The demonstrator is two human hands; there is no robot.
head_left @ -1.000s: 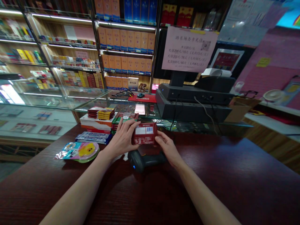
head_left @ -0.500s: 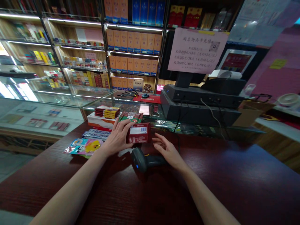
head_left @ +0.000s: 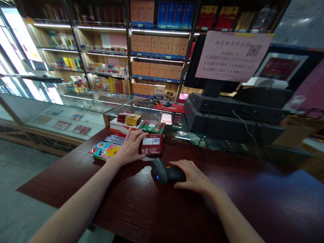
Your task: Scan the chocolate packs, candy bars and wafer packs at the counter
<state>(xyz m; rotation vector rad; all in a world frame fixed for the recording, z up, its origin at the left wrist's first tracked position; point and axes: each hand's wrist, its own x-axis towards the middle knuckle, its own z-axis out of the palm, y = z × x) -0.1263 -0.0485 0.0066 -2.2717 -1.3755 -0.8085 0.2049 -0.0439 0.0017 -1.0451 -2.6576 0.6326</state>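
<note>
One red box [head_left: 152, 145] sits pinched in our left grip [head_left: 130, 146] over the far side of the dark tabletop [head_left: 136, 192], its barcode [head_left: 156, 140] facing us; whether its lower edge touches anything, we cannot tell. Our right grip [head_left: 193, 175] arches over the handle [head_left: 179, 174] of a black scanner [head_left: 159, 170], which lies nearer to us than the box, blue light showing.

To manage both well, we judge, we should pinch the box by its edges alone, leaving the barcode bare, and seat the handle deep in the palm, thumb opposite fingers, before taking any weight.

Our left forearm slants from the lower left, fingers bent over the box's left end, thumb below. Our right forearm slants from the lower right, thumb on the handle's near side, fingers on the far side; whether they close firmly on it, we cannot tell. Beside our left grip lies a cartoon pack [head_left: 102, 150]; behind the box, a green pack [head_left: 153, 126].
</note>
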